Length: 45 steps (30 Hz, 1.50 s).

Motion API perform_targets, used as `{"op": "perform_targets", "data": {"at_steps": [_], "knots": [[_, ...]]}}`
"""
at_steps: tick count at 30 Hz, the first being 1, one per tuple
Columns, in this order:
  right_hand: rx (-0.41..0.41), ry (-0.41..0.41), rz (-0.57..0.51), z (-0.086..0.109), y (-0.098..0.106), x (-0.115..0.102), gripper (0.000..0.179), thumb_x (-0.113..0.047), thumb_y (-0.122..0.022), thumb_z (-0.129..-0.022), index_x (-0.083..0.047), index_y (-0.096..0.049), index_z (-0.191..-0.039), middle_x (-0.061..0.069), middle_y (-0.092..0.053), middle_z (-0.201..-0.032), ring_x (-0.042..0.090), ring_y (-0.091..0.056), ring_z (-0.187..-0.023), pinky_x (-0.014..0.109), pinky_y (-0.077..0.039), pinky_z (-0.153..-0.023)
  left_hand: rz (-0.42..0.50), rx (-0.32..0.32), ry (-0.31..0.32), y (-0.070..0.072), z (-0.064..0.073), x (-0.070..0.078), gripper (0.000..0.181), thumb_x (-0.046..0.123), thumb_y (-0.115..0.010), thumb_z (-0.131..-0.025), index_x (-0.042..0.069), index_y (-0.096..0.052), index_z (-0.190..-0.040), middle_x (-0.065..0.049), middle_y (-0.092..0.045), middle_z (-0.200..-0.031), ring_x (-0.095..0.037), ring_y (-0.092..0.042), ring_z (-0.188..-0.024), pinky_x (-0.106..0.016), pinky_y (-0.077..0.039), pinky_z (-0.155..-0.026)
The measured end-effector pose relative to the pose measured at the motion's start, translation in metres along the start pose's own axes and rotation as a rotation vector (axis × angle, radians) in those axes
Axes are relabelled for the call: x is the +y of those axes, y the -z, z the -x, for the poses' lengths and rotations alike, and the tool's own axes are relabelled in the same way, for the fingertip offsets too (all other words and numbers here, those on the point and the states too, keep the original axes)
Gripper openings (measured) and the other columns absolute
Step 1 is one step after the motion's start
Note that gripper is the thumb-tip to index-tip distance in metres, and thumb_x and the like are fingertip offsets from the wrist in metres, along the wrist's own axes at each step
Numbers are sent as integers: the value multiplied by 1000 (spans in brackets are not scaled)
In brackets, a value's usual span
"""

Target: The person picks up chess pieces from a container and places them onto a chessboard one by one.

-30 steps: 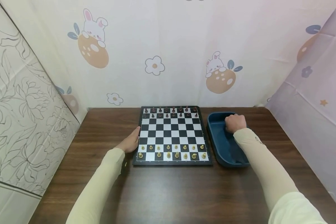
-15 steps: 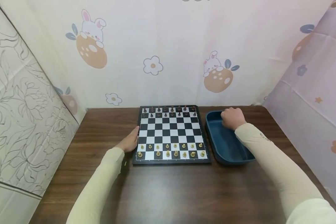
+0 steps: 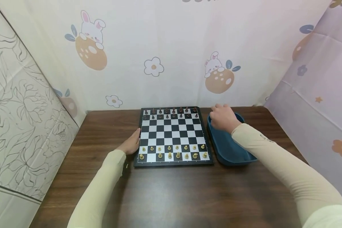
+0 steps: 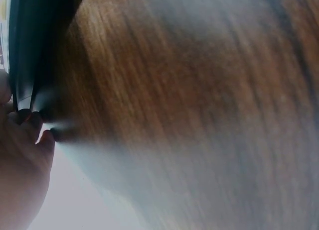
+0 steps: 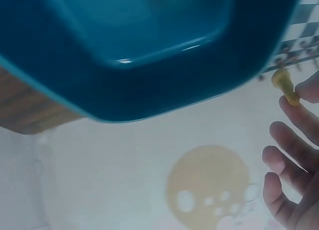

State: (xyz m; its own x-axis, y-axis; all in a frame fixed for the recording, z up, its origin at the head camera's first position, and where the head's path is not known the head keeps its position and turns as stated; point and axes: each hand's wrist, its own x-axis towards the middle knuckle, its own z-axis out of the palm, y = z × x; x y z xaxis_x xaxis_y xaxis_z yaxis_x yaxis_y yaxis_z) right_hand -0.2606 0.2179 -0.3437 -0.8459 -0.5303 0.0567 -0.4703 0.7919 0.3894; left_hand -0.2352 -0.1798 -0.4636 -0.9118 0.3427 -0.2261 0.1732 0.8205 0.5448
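My right hand [image 3: 223,118] is over the far left corner of the blue bin [image 3: 229,148]. In the right wrist view its thumb and index finger pinch a yellow chess piece [image 5: 283,83] by one end, with the other fingers spread loosely. From the head view the hand hides that piece. At the left edge of the chessboard [image 3: 171,128], my left hand [image 3: 131,144] rests with its fingers against the side. Yellow chess pieces [image 3: 169,155] stand in two rows at the near side; dark red ones [image 3: 174,110] fill two rows at the far side.
The bin stands just right of the board on the brown wooden table [image 3: 165,193]. Behind the table's far edge hangs a patterned curtain [image 3: 176,57]. A flower-printed wall [image 3: 25,95] borders the left side.
My right hand has risen out of the bin and moved left and away toward the board. The left hand has stayed at the board's edge. The head view has shifted slightly.
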Motion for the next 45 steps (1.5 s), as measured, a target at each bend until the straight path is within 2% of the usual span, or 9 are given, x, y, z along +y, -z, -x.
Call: {"op": "perform_targets", "data": {"at_steps": [6,9,18,24,29,35,40,45], "knots": [[22,57,22,-16,16,-30,15,-20,-68,-82,-6,-73,-82,10,-65,-87,26,-54,-77,38,-49,-69,-8,11,-1,1,0,-3,54,12,-22,-103,-7,-2,-150,-22,-3,-157,-31,-4,-144,-43,-9,-116],[44,113,13,-21,23,-47,15,-22,-70,-81,-7,-72,-83,9,-65,-90,25,-55,-83,38,-49,-73,-8,14,1,1,1,-5,54,12,-22,-103,-7,-2,-150,-22,-3,-157,-32,-4,-144,-43,-9,-116],[169,307,-9,-32,41,-103,16,-24,-65,-84,-10,-72,-81,6,-65,-91,22,-56,-82,35,-47,-68,7,4,29,1,4,-7,55,14,-24,-104,-4,0,-150,-20,-2,-158,-30,-4,-145,-43,-10,-116],[202,411,-35,-42,53,-136,15,-20,-61,-84,-11,-71,-77,3,-62,-86,19,-52,-76,32,-46,-65,16,6,30,1,4,-8,56,14,-25,-104,-5,0,-150,-21,-2,-157,-30,-4,-144,-43,-10,-115],[208,476,-18,-48,62,-163,16,-25,-62,-85,-13,-72,-82,0,-63,-87,15,-54,-77,29,-47,-67,24,13,21,-2,3,-8,55,14,-24,-104,-5,-1,-150,-21,-3,-157,-31,-5,-144,-43,-10,-115],[181,545,-24,-49,60,-193,21,-33,-66,-85,-14,-74,-90,0,-64,-94,15,-57,-84,31,-49,-73,32,15,8,-5,6,-4,54,12,-25,-103,-7,-4,-150,-23,-5,-156,-32,-7,-144,-43,-11,-115],[162,613,-39,-49,50,-210,18,-31,-65,-86,-16,-75,-91,-1,-64,-93,15,-57,-86,33,-49,-75,9,41,-19,-5,5,-2,54,12,-26,-103,-8,-6,-149,-24,-8,-156,-32,-10,-143,-43,-13,-115],[186,652,-32,-50,41,-221,18,-28,-64,-86,-16,-75,-94,-1,-64,-92,16,-57,-85,31,-47,-69,2,45,-21,-2,3,-1,55,12,-26,-103,-7,-5,-150,-23,-7,-156,-32,-10,-144,-43,-14,-115]]}}
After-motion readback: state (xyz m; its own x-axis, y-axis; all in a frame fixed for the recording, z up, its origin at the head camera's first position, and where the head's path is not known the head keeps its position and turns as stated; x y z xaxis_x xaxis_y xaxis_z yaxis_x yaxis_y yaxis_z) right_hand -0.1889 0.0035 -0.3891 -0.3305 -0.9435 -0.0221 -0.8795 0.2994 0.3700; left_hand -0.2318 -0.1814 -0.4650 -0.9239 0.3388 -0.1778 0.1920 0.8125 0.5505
